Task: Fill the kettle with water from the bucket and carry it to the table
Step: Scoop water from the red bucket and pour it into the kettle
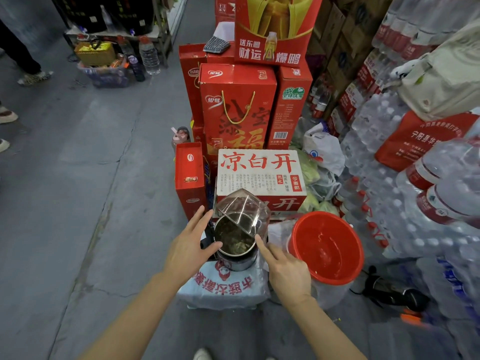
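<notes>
A steel kettle (235,242) stands on a plastic-wrapped pack (223,287) low in the middle, its clear lid (244,209) tipped up and open. Its inside looks scaled and brownish. My left hand (188,245) is spread at the kettle's left side by the black handle, thumb near the rim. My right hand (285,271) points its index finger at the rim's right edge. Neither hand grips anything. To the right stands a red bucket (298,245) with a little water in the bottom.
Red gift boxes (236,105) and a white carton (259,175) rise right behind the kettle. Packs of bottled water (405,178) fill the right side. A black appliance (392,292) lies on the floor by the bucket. Grey concrete floor (91,178) stretches left; other people's feet at far left.
</notes>
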